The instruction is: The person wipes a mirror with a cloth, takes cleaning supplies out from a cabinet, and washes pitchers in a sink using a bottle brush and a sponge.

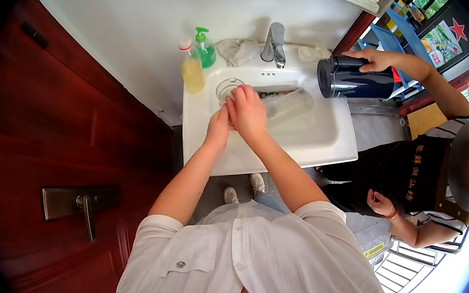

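Note:
Both of my hands work close together over the left part of the white sink (320,133). My right hand (247,112) is curled, its fingers lying over those of my left hand (219,126), which is also closed. What sits between them is mostly hidden. Just beyond my fingertips shows a clear round vessel with a ringed rim (228,85); whether I hold it or it rests in the basin, I cannot tell. To the right of my hands a tall clear container (292,107) lies on its side in the basin.
A co-worker's hand (374,59) holds a dark blue jug (359,79) sideways over the sink's right edge. A faucet (276,43) stands at the back. A green pump bottle (205,50), a bottle of yellow liquid (192,72) and a crumpled cloth (235,50) line the rim.

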Motion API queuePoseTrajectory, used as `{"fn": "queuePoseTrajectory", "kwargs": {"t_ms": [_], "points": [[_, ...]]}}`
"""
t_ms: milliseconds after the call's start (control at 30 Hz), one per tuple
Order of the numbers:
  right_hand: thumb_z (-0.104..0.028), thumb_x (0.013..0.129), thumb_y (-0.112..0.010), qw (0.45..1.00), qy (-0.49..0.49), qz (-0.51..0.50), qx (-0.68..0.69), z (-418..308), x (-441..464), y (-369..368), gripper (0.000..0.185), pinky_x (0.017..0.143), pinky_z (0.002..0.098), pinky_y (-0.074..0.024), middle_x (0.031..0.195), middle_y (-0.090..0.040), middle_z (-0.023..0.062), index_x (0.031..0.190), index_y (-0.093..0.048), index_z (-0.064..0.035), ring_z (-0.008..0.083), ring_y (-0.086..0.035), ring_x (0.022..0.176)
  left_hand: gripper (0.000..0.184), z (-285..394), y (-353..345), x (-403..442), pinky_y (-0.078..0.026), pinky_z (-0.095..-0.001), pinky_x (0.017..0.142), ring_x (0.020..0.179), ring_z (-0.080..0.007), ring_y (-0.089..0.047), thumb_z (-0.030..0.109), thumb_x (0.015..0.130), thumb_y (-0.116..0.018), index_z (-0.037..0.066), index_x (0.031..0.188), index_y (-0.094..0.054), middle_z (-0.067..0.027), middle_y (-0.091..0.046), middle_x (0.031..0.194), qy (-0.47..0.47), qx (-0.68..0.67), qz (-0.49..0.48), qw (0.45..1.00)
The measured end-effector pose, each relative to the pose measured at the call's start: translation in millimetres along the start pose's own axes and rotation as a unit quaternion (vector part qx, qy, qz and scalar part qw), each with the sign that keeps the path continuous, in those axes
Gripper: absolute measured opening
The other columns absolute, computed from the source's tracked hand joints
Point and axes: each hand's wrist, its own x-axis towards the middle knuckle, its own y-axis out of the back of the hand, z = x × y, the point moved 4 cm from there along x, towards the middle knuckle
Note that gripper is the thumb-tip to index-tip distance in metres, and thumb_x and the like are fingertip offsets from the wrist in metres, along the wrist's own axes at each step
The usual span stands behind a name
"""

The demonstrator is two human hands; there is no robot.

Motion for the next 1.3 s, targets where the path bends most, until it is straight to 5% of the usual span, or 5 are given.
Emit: {"fn": "queuePoseTrajectory", "kwargs": {"t_ms": [400, 700, 1067, 1133, 1300], "points": [[-0.010, 0.075, -0.064, 0.990, 0.053, 0.003, 0.131, 26, -17, 16, 0.020, 0.062, 0.0380, -0.0478, 0.100, -0.053, 0.0072, 0.089, -0.051, -0.0066, 0.0298, -0.057, 0.077, 0.038, -3, 8, 19, -0.041, -0.0269, 0.053, 0.058, -0.0125, -0.050, 0.036, 0.094, -0.036, 0.006, 0.078, -0.051, -0.0026, -0.051, 0.066, -0.013, 0.006, -0.008, 1.000], [-0.017, 0.081, -0.054, 0.846, -0.359, -0.293, -0.264, 271, -110, -21, 0.025, 0.074, 0.0380, -0.0511, 0.099, -0.058, 0.0150, 0.100, -0.054, -0.0007, 0.0303, -0.061, 0.088, 0.038, 12, 16, 25, -0.042, -0.0328, 0.061, 0.054, -0.0173, -0.045, 0.037, 0.094, -0.038, 0.008, 0.071, -0.044, -0.0036, -0.042, 0.057, 0.042, -0.027, 0.032, 0.998], [-0.010, 0.078, -0.053, 0.775, -0.049, -0.605, -0.178, 232, -79, -34, 0.025, 0.076, 0.0407, -0.0485, 0.101, -0.059, 0.0162, 0.100, -0.063, -0.0036, 0.0305, -0.058, 0.096, 0.032, 15, 8, 28, -0.047, -0.0354, 0.069, 0.064, -0.0160, -0.051, 0.035, 0.094, -0.039, 0.007, 0.080, -0.048, -0.0029, -0.049, 0.068, 0.030, -0.027, 0.043, 0.998], [-0.007, 0.076, -0.056, 0.845, -0.301, -0.441, -0.032, 178, -33, 7, 0.030, 0.078, 0.0414, -0.0466, 0.102, -0.058, 0.0193, 0.106, -0.059, -0.0028, 0.0339, -0.055, 0.097, 0.032, 12, 5, 29, -0.048, -0.0345, 0.065, 0.062, -0.0151, -0.051, 0.033, 0.095, -0.037, 0.006, 0.083, -0.048, -0.0042, -0.050, 0.070, 0.042, -0.063, 0.048, 0.996], [-0.015, 0.079, -0.059, 0.971, -0.104, -0.007, 0.216, 43, -3, -4, 0.044, 0.082, 0.0415, -0.0436, 0.116, -0.053, 0.0204, 0.120, -0.049, -0.0037, 0.0359, -0.053, 0.099, 0.032, 17, -15, 28, -0.044, -0.0289, 0.058, 0.061, -0.0127, -0.049, 0.033, 0.095, -0.035, 0.007, 0.084, -0.049, -0.0016, -0.050, 0.071, 0.026, -0.030, 0.058, 0.998]]}}
